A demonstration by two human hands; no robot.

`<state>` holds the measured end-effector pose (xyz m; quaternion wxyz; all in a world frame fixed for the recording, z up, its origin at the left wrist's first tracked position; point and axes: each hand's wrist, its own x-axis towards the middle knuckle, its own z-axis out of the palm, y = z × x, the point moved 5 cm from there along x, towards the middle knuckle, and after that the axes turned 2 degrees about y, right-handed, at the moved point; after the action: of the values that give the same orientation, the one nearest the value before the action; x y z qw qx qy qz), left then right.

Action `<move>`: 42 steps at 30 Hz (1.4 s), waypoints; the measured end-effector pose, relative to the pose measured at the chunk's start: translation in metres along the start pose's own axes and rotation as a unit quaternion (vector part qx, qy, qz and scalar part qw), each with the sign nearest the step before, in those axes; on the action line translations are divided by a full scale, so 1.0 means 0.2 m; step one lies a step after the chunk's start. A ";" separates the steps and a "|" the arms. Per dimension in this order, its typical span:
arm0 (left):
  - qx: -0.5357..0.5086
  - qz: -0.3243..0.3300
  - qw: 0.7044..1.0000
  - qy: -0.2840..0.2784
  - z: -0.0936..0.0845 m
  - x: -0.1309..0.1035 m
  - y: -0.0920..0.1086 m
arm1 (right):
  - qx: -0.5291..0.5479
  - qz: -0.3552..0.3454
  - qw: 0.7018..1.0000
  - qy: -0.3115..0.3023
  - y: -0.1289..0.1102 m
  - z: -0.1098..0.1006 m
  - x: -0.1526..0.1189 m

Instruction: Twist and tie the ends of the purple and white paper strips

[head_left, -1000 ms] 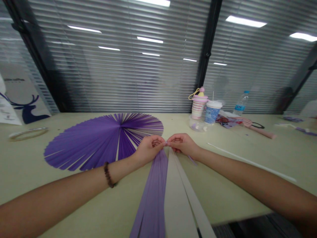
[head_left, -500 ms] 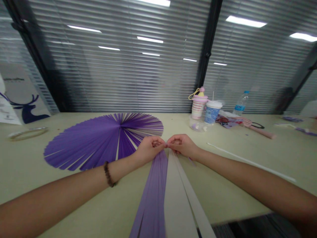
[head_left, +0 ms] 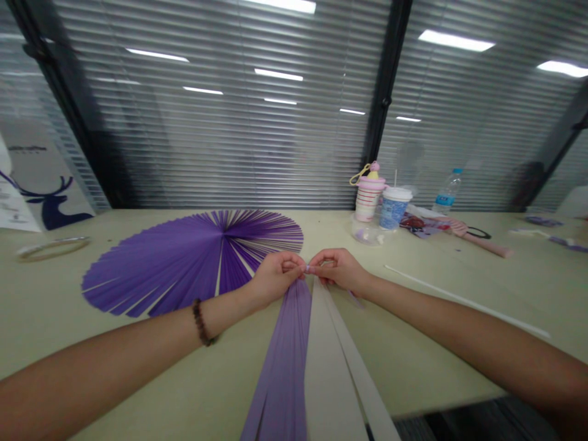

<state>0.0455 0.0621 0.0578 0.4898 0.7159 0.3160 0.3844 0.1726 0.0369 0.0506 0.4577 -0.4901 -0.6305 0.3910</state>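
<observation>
My left hand [head_left: 278, 278] pinches the narrow top end of a bundle of light purple paper strips [head_left: 287, 361], thumb against bent fingers. Close beside it, my right hand [head_left: 340, 271] is closed in the same kind of pinch at the top of wide white paper strips [head_left: 333, 361]. A small pale piece shows between the two thumb tips; its detail is too small to make out. Both bundles hang toward me and fan out past the bottom of the view. Behind my left hand, a large round fan of dark purple strips [head_left: 184, 257] lies flat.
A thin white stick [head_left: 468, 301] lies beyond my right forearm. Farther back stand a striped cup [head_left: 367, 199], a blue paper cup [head_left: 394, 208] and a water bottle [head_left: 448, 193]. A tape ring [head_left: 52, 248] and a deer-printed bag [head_left: 50, 171] are at left. Blinds rise behind the table.
My thumb tips have drawn slightly apart, and more of the small pale piece between them shows. The strips, my arms and the table items look unmoved.
</observation>
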 end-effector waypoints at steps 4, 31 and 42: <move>0.008 0.005 1.000 -0.007 0.00 0.00 0.00 | -0.007 0.000 1.000 0.003 -0.01 0.00 0.00; 0.063 0.053 0.996 -0.032 0.02 0.01 0.02 | 0.000 0.001 1.000 -0.009 -0.01 0.01 0.00; 0.048 0.050 0.997 -0.011 0.00 0.01 0.01 | -0.001 -0.022 1.000 0.003 0.00 -0.01 0.01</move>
<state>0.0473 0.0631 0.0595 0.4380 0.7579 0.2924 0.3850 0.1742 0.0394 0.0511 0.4679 -0.4776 -0.6402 0.3784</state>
